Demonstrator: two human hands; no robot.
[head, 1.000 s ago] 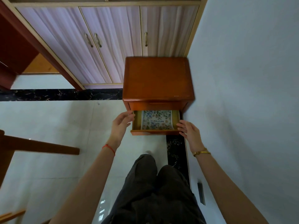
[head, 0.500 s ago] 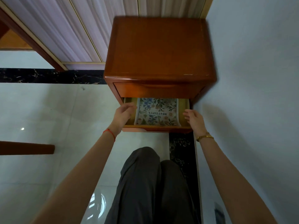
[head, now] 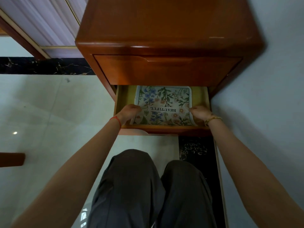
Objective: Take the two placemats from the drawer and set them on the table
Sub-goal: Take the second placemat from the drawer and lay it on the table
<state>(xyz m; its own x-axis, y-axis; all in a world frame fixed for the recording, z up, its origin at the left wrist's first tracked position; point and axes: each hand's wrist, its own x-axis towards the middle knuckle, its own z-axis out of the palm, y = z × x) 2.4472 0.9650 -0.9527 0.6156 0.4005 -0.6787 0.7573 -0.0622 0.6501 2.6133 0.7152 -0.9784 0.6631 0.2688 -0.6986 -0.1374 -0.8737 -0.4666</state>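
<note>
The placemat [head: 164,104] carries a floral print and the word "BEAUTIFUL", which reads upside down from this view. It lies in the open lower drawer [head: 122,102] of a wooden nightstand [head: 164,30]; whether a second mat lies beneath it cannot be told. The left hand [head: 130,111] is closed on the mat's left edge. The right hand [head: 199,112] pinches the right edge, which curls upward near the drawer front. The upper drawer [head: 164,69] is shut. The nightstand stands against a pale wall [head: 271,96] on the right, on a glossy light tile floor [head: 49,112] with a black marble strip [head: 41,65].
</note>
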